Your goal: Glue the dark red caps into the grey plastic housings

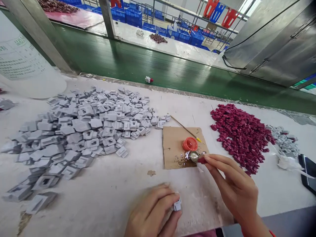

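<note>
My left hand (154,210), near the table's front edge, pinches a small grey plastic part (177,204) between thumb and fingers. Further right, my right hand (234,186) grips a small dark red part (202,160) by its end. The red part's tip is at a small round dish (194,156) with a shiny surface, on a stained piece of cardboard (170,138). Just behind the dish stands an open red cap-like container (190,144). A thin stick with a yellow tip (185,129) lies across the cardboard's back edge.
Grey parts (96,128) form a wide heap at left, dark red parts (242,135) another at right. Beside the red heap are smaller grey pieces (285,141) and a phone (308,172). A green conveyor (128,62) runs behind; a white bucket (27,59) stands back left.
</note>
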The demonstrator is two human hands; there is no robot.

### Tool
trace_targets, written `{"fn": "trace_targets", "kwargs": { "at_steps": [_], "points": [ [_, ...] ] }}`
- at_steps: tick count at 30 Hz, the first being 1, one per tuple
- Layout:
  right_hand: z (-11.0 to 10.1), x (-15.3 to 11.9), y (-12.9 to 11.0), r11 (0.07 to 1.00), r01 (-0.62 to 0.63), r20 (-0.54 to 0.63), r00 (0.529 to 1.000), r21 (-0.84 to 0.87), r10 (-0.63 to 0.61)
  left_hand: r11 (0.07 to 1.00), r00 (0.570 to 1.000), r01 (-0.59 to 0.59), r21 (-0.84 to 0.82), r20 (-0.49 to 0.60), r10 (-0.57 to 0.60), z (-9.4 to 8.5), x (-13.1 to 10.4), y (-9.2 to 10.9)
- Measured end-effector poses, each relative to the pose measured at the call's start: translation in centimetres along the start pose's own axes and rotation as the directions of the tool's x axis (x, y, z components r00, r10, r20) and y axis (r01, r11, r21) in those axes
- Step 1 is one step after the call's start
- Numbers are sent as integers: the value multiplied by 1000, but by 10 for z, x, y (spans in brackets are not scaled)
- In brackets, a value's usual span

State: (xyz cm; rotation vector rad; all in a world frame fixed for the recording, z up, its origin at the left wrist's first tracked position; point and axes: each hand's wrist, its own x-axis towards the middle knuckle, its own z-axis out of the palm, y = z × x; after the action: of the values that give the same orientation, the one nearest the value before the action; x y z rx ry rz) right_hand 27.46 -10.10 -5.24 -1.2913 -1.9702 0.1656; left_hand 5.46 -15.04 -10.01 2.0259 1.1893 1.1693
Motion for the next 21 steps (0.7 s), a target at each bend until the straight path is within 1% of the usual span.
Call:
{"fn": "trace_targets", "kwargs": {
  "at_steps": [1, 3, 5, 7, 10, 13, 17, 21],
  "points": [
    [1, -5, -8, 997, -50, -2, 999, 52, 51, 997, 999, -41, 67, 10, 41, 0, 0, -2],
    [4, -17, -23, 977, -125, 18, 992, 171, 123, 992, 999, -39, 122, 17, 37, 0, 0, -2],
    [10, -30, -37, 951, -175, 60, 985, 256, 165, 995, 1000, 5, 103, 13, -6, 1, -1, 0],
    [16, -42, -45, 933, -207, 96, 978, 293, 187, 998, 999, 31, 51, 6, -31, 1, -1, 3],
    [25, -54, -48, 920, -215, 130, 975, 328, 181, 998, 998, 63, -4, -5, -63, 0, 1, 5],
    [28, -59, -45, 914, -207, 136, 976, 348, 169, 997, 997, 72, -15, -3, -72, -1, 2, 6],
    [27, -59, -44, 913, -237, 187, 965, 332, 182, 996, 996, 91, -17, 15, -91, -2, 2, 6],
    [23, -54, -44, 924, -208, 256, 958, 321, 127, 995, 996, 90, -33, 29, -89, -2, 0, 7]
  ]
}}
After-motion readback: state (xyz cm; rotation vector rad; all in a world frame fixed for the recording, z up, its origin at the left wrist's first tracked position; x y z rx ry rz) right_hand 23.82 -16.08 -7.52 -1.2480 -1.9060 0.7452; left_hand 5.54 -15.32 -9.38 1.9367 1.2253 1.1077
